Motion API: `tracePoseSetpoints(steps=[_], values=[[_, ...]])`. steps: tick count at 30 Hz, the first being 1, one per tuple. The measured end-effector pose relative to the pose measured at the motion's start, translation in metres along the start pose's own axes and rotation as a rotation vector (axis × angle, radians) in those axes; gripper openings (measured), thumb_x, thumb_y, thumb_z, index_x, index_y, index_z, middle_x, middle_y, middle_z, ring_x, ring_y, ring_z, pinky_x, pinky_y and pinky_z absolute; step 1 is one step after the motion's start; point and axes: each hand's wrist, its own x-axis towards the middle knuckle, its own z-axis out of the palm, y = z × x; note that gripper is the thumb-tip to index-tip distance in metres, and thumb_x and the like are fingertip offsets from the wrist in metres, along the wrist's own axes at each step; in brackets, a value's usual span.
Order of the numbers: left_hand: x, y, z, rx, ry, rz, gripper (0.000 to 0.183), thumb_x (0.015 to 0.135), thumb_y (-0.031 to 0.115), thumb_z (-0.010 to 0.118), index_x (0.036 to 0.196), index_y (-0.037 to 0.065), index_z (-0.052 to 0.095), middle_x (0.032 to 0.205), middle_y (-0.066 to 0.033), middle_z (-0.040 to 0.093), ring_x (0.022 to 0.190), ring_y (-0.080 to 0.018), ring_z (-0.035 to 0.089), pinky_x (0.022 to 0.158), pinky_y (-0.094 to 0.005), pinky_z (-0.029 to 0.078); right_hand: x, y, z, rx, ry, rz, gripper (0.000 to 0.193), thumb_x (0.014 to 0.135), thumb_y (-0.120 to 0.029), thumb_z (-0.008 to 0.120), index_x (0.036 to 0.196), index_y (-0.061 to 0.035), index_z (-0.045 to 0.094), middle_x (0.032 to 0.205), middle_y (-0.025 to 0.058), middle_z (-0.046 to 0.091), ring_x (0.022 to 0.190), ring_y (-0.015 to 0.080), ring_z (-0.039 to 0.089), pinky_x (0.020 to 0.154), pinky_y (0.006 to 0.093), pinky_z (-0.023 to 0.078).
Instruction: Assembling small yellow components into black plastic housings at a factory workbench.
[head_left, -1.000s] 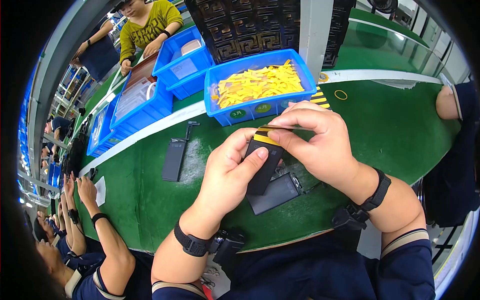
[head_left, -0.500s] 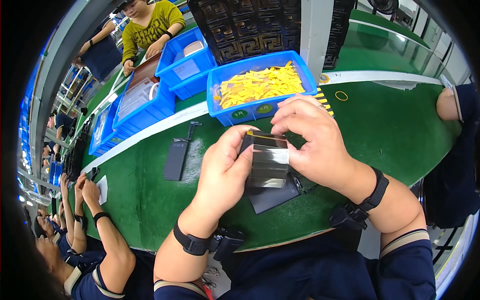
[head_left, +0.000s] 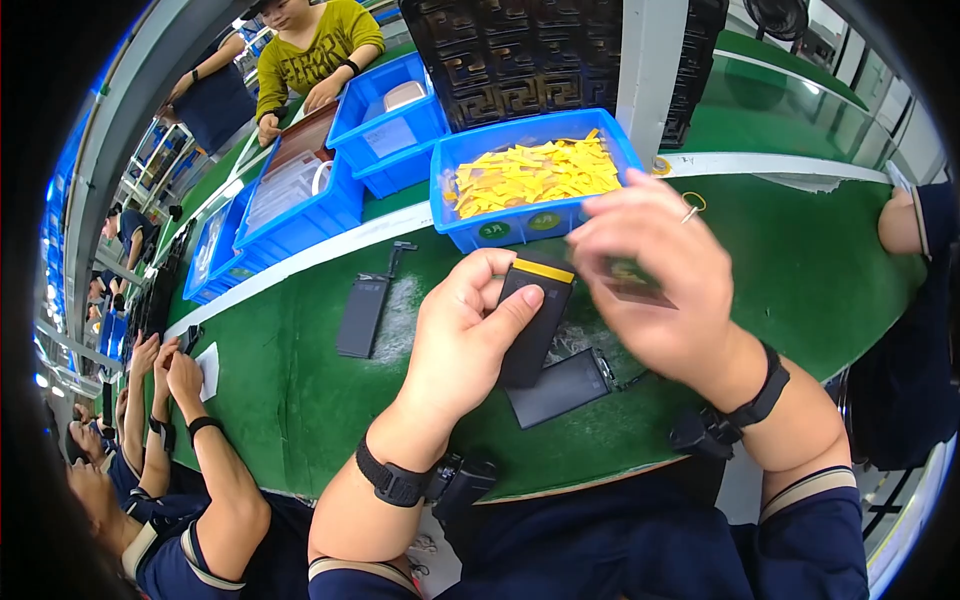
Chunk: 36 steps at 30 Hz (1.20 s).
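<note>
My left hand (head_left: 455, 335) is closed on a flat black battery (head_left: 533, 345), thumb on its face and fingers behind. A yellow strip (head_left: 543, 270) crosses the battery's upper end. To its right is my right hand (head_left: 675, 265), raised off the battery and smeared by motion. A dark, see-through piece of film (head_left: 640, 288) shows beneath its curled fingers. Below the held battery, a second black battery (head_left: 560, 388) with a small connector at one end lies on the green table. Another battery (head_left: 362, 315) with a thin connector tail lies further left.
A blue bin (head_left: 465, 233) of yellow strips stands just beyond my hands. More blue bins (head_left: 300, 225) hold clear sheets at the back left. A grey post (head_left: 652, 80) rises behind. Co-workers sit at left; a person in yellow-green (head_left: 315, 50) stands across the table.
The clear shiny film that lay over the battery has come away from it, baring the yellow strip and black face. My right hand has moved up and to the right, off the battery.
</note>
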Motion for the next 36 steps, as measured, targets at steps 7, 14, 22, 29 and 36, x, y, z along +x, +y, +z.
tracePoseSetpoints(steps=[7, 14, 22, 29, 36], values=[[0.001, 0.000, 0.000, -0.072, -0.002, 0.100, 0.017, 0.089, 0.006, 0.056, 0.103, 0.000, 0.051, 0.088, -0.0044, 0.066, 0.080, -0.0061, 0.058, 0.072, -0.0206, 0.045, -0.011, -0.006, 0.008, 0.003, -0.081, -0.012, 0.025, 0.063, 0.000, 0.071, 0.084, -0.0090, 0.062, 0.092, 0.0048, 0.066, 0.102, 0.0275, 0.058, 0.098, 0.0511, 0.034], [-0.004, 0.007, 0.002, 0.498, 0.003, 0.297, 0.039, 0.082, 0.003, 0.060, 0.119, 0.009, 0.046, 0.082, -0.0106, 0.067, 0.076, -0.0208, 0.066, 0.068, -0.0277, 0.048, -0.006, -0.002, 0.006, 0.140, -0.106, 0.068, 0.022, 0.062, -0.001, 0.071, 0.080, -0.0101, 0.062, 0.084, 0.0047, 0.064, 0.094, 0.0269, 0.058, 0.098, 0.0520, 0.033], [0.000, 0.002, 0.001, -0.047, 0.019, 0.123, 0.024, 0.089, 0.004, 0.055, 0.112, 0.001, 0.050, 0.092, -0.0038, 0.065, 0.082, -0.0058, 0.058, 0.068, -0.0202, 0.047, -0.001, -0.005, -0.002, -0.023, 0.012, 0.027, 0.015, 0.070, -0.002, 0.071, 0.082, -0.0072, 0.064, 0.085, 0.0052, 0.066, 0.091, 0.0232, 0.060, 0.100, 0.0506, 0.031], [0.001, 0.000, 0.001, -0.162, 0.018, 0.026, 0.023, 0.089, 0.007, 0.056, 0.110, 0.000, 0.051, 0.092, -0.0048, 0.065, 0.079, -0.0046, 0.057, 0.067, -0.0180, 0.046, -0.007, 0.002, 0.009, 0.231, 0.004, 0.354, 0.013, 0.072, -0.003, 0.067, 0.084, 0.0002, 0.063, 0.077, 0.0118, 0.063, 0.073, 0.0257, 0.060, 0.067, 0.0329, 0.047], [-0.003, -0.002, 0.008, 0.012, 0.104, 0.070, 0.023, 0.086, 0.007, 0.060, 0.108, 0.000, 0.052, 0.086, -0.0046, 0.067, 0.075, -0.0046, 0.058, 0.064, -0.0199, 0.047, -0.010, 0.003, 0.016, 0.194, 0.018, 0.299, 0.012, 0.070, -0.003, 0.068, 0.080, -0.0003, 0.063, 0.072, 0.0111, 0.061, 0.069, 0.0257, 0.058, 0.064, 0.0342, 0.045]])
